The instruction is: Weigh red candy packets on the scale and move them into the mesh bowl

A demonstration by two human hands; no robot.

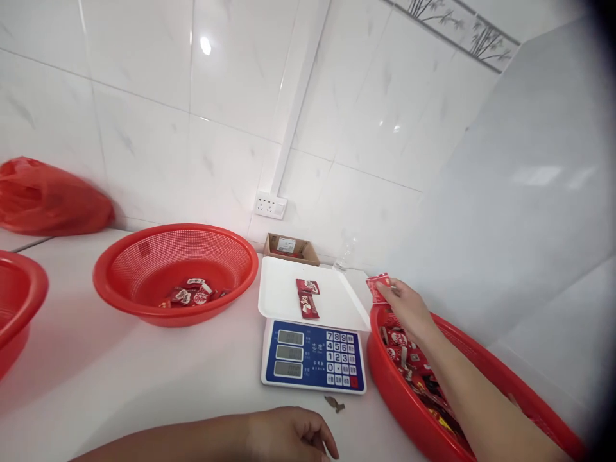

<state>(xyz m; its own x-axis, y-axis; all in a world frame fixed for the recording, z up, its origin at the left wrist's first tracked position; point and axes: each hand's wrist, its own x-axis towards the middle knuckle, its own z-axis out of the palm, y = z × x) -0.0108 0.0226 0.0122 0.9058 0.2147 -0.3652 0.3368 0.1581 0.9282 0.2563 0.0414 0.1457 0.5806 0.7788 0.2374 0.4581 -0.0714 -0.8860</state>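
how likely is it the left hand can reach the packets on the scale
Probably yes: from the left hand, the way over the keypad panel to the packets looks free, nothing standing between.

Scale tray: white plastic, smooth, low sheen
Keypad face: smooth blue plastic, printed
Packets on the tray: red printed film, shiny, crimped ends
Packet in the right hand, 2 o'clock from the scale: same crinkly film
Basin at 10 o'clock: red plastic, smooth glossy rim, perforated wall
Basin at 4 o'clock: glossy red plastic
Bag, farther out at 10 o'clock: thin wrinkled plastic
Box near 12 o'clock: matt brown cardboard
Wall: glossy tile
Tabletop: smooth, nearly matt
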